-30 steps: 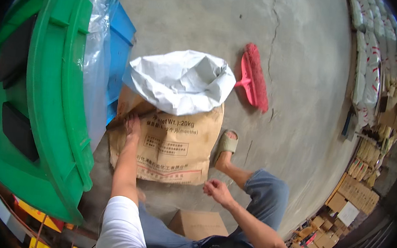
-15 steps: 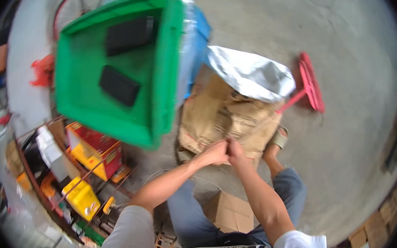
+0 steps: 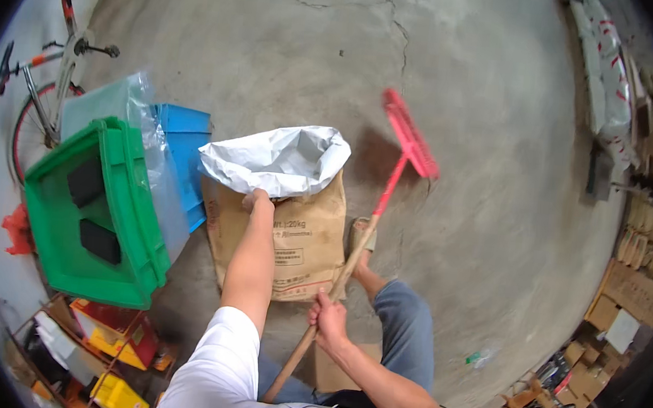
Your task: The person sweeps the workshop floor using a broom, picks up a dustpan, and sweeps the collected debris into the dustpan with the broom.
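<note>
A brown paper sack (image 3: pixel 277 235) stands upright on the floor in front of me, its white lining (image 3: pixel 229 163) folded out around the open mouth. My left hand (image 3: pixel 258 200) is closed at the near edge of that mouth, its fingers partly hidden against the folded lining. Lower and to the right, my right hand (image 3: pixel 329 318) wraps round the wooden handle of a broom (image 3: pixel 410 137). The handle slants from my lap up past the sack's right side. Its red head is beyond the sack to the right.
At left, a green bin (image 3: pixel 94 191) holding two black blocks stands beside a blue crate (image 3: pixel 186 126) and clear plastic sheeting. Behind them leans a bicycle (image 3: pixel 62 80). A small carton (image 3: pixel 347 365) sits between my legs; cardboard pieces (image 3: pixel 629 293) line the right side.
My hands were together in front of the sack; now they are apart. The left has moved forward to the sack's mouth, while the right holds the broom handle. The view has swung right.
</note>
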Action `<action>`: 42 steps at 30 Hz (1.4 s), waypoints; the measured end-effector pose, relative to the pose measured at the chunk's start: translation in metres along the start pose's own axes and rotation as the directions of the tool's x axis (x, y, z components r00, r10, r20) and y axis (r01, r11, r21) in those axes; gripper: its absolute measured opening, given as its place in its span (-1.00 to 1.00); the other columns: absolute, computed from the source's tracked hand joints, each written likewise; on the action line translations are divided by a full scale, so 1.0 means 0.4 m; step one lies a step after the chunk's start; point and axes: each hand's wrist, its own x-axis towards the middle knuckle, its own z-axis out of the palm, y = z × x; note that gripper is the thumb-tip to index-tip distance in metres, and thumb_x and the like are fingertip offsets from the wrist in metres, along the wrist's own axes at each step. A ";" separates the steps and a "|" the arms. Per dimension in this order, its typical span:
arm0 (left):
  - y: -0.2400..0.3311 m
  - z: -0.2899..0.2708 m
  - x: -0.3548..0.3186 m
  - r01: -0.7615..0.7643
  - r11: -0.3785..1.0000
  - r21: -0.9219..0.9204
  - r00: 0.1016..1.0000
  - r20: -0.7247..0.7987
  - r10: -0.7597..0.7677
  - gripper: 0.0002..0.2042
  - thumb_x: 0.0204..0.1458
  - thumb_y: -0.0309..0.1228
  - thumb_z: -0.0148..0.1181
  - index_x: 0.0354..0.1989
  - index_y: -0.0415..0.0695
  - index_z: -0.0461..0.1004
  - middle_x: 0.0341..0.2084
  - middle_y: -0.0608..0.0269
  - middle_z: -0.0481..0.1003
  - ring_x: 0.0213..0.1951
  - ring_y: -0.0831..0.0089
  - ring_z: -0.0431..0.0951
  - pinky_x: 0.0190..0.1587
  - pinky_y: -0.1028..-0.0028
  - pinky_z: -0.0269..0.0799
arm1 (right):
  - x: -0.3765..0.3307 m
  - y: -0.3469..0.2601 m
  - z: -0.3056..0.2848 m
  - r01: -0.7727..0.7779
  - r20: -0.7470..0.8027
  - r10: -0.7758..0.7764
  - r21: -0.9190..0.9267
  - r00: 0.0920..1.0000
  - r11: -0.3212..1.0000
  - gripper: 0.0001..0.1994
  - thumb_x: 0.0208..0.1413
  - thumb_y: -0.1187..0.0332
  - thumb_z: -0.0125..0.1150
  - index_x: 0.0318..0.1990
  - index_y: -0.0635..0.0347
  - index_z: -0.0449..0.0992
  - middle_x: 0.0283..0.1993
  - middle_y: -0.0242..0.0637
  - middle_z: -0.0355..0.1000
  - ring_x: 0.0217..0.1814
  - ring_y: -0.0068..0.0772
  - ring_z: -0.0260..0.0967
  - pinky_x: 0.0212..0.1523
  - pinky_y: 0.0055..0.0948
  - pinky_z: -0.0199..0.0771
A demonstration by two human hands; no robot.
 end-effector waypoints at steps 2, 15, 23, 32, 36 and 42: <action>-0.143 0.105 -0.257 0.075 0.978 0.197 0.995 0.051 -0.087 -0.54 -0.14 -0.40 0.03 -0.07 -0.50 0.28 -0.15 -0.14 0.40 -0.16 0.17 0.47 -0.17 0.38 0.40 | -0.011 -0.106 -0.128 0.190 -0.229 -0.202 -0.076 0.952 0.979 -0.73 0.13 0.19 0.01 -0.45 0.21 0.26 -0.70 -0.46 0.09 -0.71 -0.58 0.08 -0.73 -0.58 0.07; 0.010 0.019 -0.111 0.148 0.989 -0.006 0.937 0.320 -0.138 -0.80 0.07 -0.18 -0.01 -0.41 -0.03 0.29 -0.74 0.40 0.22 -0.77 0.63 0.17 -0.85 0.66 -0.03 | -0.113 -0.552 -0.460 0.390 -0.203 -0.333 0.464 0.921 0.795 -0.72 0.12 0.11 0.00 -0.37 0.14 0.26 -0.68 -0.52 0.04 -0.67 -0.64 0.02 -0.69 -0.64 0.09; 0.111 0.151 -0.746 0.044 0.970 0.238 0.758 0.625 -0.187 -0.87 0.13 -0.33 -0.06 -0.45 -0.02 0.24 -0.75 0.47 0.16 -0.76 0.70 0.15 -0.81 0.72 0.01 | -0.126 -0.468 -0.705 0.358 -0.365 -0.108 0.739 0.925 0.570 -0.70 0.12 0.11 -0.07 -0.52 0.08 0.18 -0.76 -0.54 -0.04 -0.77 -0.65 -0.08 -0.79 -0.63 -0.06; -0.011 0.286 -1.614 -0.789 0.460 0.408 0.438 0.898 -0.043 -0.95 0.00 -0.50 0.05 -0.37 -0.15 0.34 -0.69 0.36 0.29 -0.77 0.57 0.21 -0.81 0.57 0.03 | -0.439 -0.557 -0.840 0.250 -0.243 -0.063 0.959 0.968 0.131 -0.75 0.06 0.18 -0.02 -0.53 0.08 0.20 -0.78 -0.52 -0.02 -0.81 -0.63 -0.05 -0.80 -0.65 -0.03; 0.051 0.345 -2.080 -0.901 0.390 0.193 0.188 0.981 -0.052 -0.91 -0.07 -0.46 0.12 -0.54 -0.19 0.39 -0.75 0.39 0.27 -0.72 0.58 0.21 -0.69 0.50 0.05 | -0.570 -0.614 -0.970 0.215 -0.211 -0.126 0.976 0.969 0.022 -0.73 -0.01 0.16 0.04 -0.59 0.07 0.23 -0.86 -0.51 -0.03 -0.86 -0.62 -0.05 -0.86 -0.62 -0.07; 0.151 0.773 -2.386 -0.878 -0.350 -0.327 -0.371 0.926 0.065 -0.74 -0.27 -0.28 0.21 -0.65 -0.28 0.46 -0.76 0.33 0.33 -0.66 0.55 0.27 -0.60 0.43 0.20 | -0.632 -0.867 -1.094 0.317 -0.298 -0.315 0.948 0.901 0.010 -0.72 0.02 0.13 0.00 -0.61 0.04 0.24 -0.85 -0.56 -0.04 -0.85 -0.66 -0.07 -0.85 -0.65 -0.06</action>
